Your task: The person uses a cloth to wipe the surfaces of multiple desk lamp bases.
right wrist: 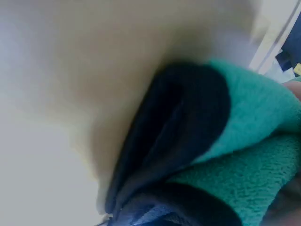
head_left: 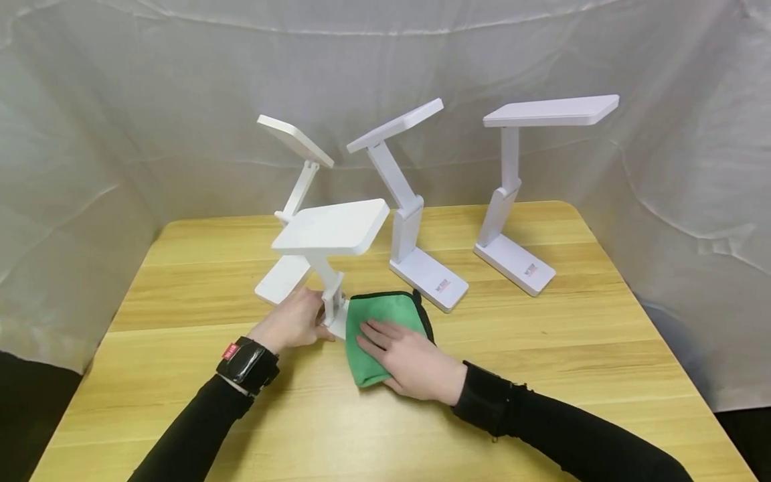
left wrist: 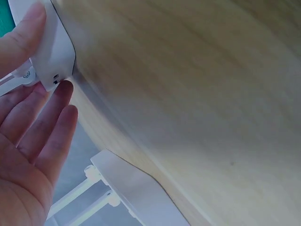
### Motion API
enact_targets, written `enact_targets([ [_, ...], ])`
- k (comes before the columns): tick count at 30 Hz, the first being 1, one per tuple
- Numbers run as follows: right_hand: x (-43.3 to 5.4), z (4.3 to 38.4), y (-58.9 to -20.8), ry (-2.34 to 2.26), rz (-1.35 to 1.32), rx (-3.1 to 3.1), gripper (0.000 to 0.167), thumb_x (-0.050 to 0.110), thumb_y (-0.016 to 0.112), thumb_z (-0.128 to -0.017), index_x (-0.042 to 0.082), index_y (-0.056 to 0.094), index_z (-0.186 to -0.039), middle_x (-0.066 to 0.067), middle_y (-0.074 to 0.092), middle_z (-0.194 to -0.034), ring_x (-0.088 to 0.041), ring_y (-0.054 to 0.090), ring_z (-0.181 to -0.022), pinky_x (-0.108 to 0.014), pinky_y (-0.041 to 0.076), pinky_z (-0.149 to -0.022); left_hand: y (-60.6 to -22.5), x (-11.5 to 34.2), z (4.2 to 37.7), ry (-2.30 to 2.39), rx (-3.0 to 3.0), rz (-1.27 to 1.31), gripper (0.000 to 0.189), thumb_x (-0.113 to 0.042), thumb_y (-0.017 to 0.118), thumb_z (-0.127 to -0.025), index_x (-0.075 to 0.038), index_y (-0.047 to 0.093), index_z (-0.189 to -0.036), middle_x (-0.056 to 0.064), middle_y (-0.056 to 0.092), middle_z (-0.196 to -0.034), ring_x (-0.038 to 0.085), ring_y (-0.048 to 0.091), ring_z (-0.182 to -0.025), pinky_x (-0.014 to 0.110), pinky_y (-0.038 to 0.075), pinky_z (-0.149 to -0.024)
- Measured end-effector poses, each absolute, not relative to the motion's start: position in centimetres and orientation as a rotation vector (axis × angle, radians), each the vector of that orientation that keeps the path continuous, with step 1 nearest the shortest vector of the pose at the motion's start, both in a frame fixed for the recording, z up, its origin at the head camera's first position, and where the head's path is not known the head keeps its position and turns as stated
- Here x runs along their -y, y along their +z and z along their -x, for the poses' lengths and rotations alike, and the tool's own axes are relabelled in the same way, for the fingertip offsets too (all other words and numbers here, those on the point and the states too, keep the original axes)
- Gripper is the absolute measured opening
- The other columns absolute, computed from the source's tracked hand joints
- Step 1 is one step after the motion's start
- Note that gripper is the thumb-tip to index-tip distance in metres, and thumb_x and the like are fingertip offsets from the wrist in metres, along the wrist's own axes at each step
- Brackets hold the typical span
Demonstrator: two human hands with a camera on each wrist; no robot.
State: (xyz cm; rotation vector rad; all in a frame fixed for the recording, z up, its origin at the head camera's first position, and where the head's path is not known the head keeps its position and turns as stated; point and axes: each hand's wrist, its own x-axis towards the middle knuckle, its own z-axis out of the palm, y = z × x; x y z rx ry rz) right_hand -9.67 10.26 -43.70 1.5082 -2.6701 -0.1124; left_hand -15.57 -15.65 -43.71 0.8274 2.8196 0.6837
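A white folding desk lamp [head_left: 331, 227] stands nearest me, its flat head raised above its hinged arm. At its foot, my left hand [head_left: 294, 320] grips the base, thumb on one face and fingers on the other; the lamp base [left wrist: 55, 52] shows between them in the left wrist view. A green cloth with black edging [head_left: 391, 309] lies over the other end of that base. My right hand [head_left: 415, 358] holds the cloth there, fingers spread over its top and thumb by the near edge. In the right wrist view the cloth [right wrist: 254, 103] is folded over itself.
Three more white desk lamps stand behind: a left one [head_left: 283, 280], a middle one [head_left: 430, 278] and a right one [head_left: 515, 264], their heads at different tilts. They share a wooden table [head_left: 578, 375]. A pale curtain [head_left: 181, 100] hangs behind and on both sides.
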Motion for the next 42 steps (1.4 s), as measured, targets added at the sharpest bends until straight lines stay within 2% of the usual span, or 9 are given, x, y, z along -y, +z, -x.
enact_targets([
  [7,-11.5,8.5,-43.9,0.185,-1.477,2.77,0.059,0.032,0.065,-0.095,0.008,0.052,-0.147,-0.012,0.048,-0.156,-0.027,0.043,-0.147,-0.038,0.039,-0.12,-43.6,16.0,14.4,0.637,-2.862,-0.776,0.058,-0.023,0.096,-0.063,-0.008,0.07,-0.113,-0.001,0.073,-0.088,0.008,0.055,-0.068,0.022,0.048,-0.061],
  [15,-9.9,9.4,-44.2,0.288,-1.438,2.748,0.054,0.038,0.059,-0.099,0.006,0.056,-0.143,-0.015,0.053,-0.151,-0.03,0.048,-0.143,-0.039,0.041,-0.118,-44.6,15.4,13.7,0.681,-2.949,-0.779,0.043,-0.029,0.094,-0.065,-0.013,0.069,-0.095,-0.008,0.069,-0.076,0.003,0.056,-0.063,0.024,0.051,-0.061],
  [21,-9.0,10.4,-43.9,0.335,-1.505,2.811,0.06,0.044,0.06,-0.094,0.009,0.056,-0.143,-0.017,0.046,-0.156,-0.03,0.042,-0.148,-0.04,0.038,-0.121,-44.9,15.3,13.9,0.739,-2.968,-0.81,0.047,-0.022,0.091,-0.065,-0.007,0.071,-0.104,-0.005,0.07,-0.073,0.003,0.057,-0.06,0.022,0.052,-0.06],
  [23,-9.1,10.8,-43.7,0.46,-1.501,2.85,0.054,0.038,0.061,-0.093,0.008,0.061,-0.138,-0.016,0.047,-0.155,-0.029,0.043,-0.147,-0.039,0.04,-0.12,-44.8,15.5,14.0,0.746,-2.944,-0.836,0.05,-0.024,0.092,-0.066,-0.007,0.071,-0.108,-0.003,0.072,-0.076,0.003,0.06,-0.063,0.022,0.054,-0.062],
  [27,-9.6,11.9,-43.4,0.694,-1.469,2.877,0.029,0.02,0.063,-0.094,0.008,0.072,-0.118,-0.016,0.052,-0.152,-0.027,0.048,-0.143,-0.039,0.044,-0.116,-44.5,15.8,14.2,0.734,-2.881,-0.862,0.055,-0.023,0.094,-0.065,-0.007,0.071,-0.112,0.001,0.076,-0.086,0.006,0.063,-0.069,0.021,0.055,-0.067],
  [30,-9.5,12.3,-43.4,0.626,-1.482,2.905,0.024,0.015,0.066,-0.093,0.011,0.074,-0.115,-0.017,0.047,-0.155,-0.031,0.04,-0.148,-0.051,0.034,-0.122,-44.2,16.0,14.2,0.714,-2.851,-0.848,0.058,-0.02,0.094,-0.065,-0.006,0.07,-0.116,0.004,0.077,-0.093,0.008,0.062,-0.07,0.022,0.055,-0.067],
  [33,-9.0,12.3,-43.4,0.433,-1.5,2.934,0.032,0.014,0.07,-0.092,0.015,0.073,-0.123,-0.016,0.039,-0.16,-0.036,0.028,-0.153,-0.063,0.023,-0.124,-44.0,16.0,14.2,0.709,-2.845,-0.845,0.059,-0.019,0.094,-0.066,-0.005,0.07,-0.118,0.006,0.077,-0.095,0.008,0.064,-0.073,0.023,0.056,-0.069],
  [38,-7.9,12.1,-43.7,0.235,-1.509,2.871,0.031,0.015,0.073,-0.091,0.021,0.075,-0.121,-0.017,0.045,-0.157,-0.038,0.035,-0.15,-0.06,0.031,-0.121,-44.0,16.0,14.2,0.725,-2.85,-0.859,0.055,-0.019,0.093,-0.067,-0.006,0.071,-0.115,0.005,0.078,-0.092,0.006,0.065,-0.073,0.024,0.058,-0.07],
  [42,-8.3,12.0,-43.8,0.21,-1.524,2.799,0.027,0.014,0.073,-0.091,0.02,0.076,-0.118,-0.014,0.051,-0.153,-0.034,0.044,-0.146,-0.055,0.037,-0.119,-44.1,16.1,14.2,0.718,-2.853,-0.867,0.053,-0.019,0.094,-0.066,-0.007,0.071,-0.113,0.005,0.078,-0.093,0.007,0.065,-0.073,0.025,0.058,-0.07],
])
